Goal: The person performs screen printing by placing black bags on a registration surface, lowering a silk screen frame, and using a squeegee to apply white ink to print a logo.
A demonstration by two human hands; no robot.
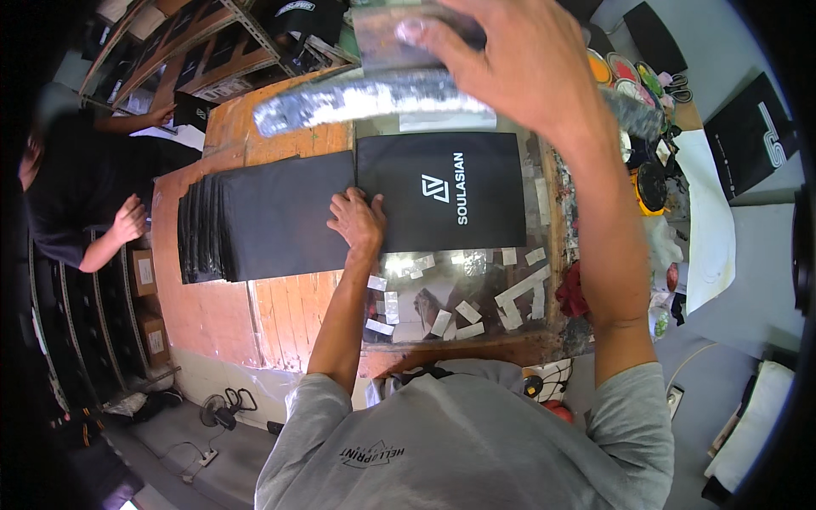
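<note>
At the wooden table (289, 314), the left hand (359, 219) touches 1 black sheet (438, 225), grip unclear; the right hand (529, 68) grasps a frame (374, 98); shelves (259, 38) stand beyond.

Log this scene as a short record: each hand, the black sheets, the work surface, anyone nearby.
Left hand: palm down at the meeting edges of the black sheets
Right hand: raised, thumb on a flat grey-brown piece; grip partly hidden
Under right hand: a paint-smeared bar
Printed sheet: black, white print, right of the left hand
Overlapping plain sheets: black, to its left
Work surface: wooden table, with a shiny panel bearing pale strips
Nearby: co-worker beyond the table's left end
</note>
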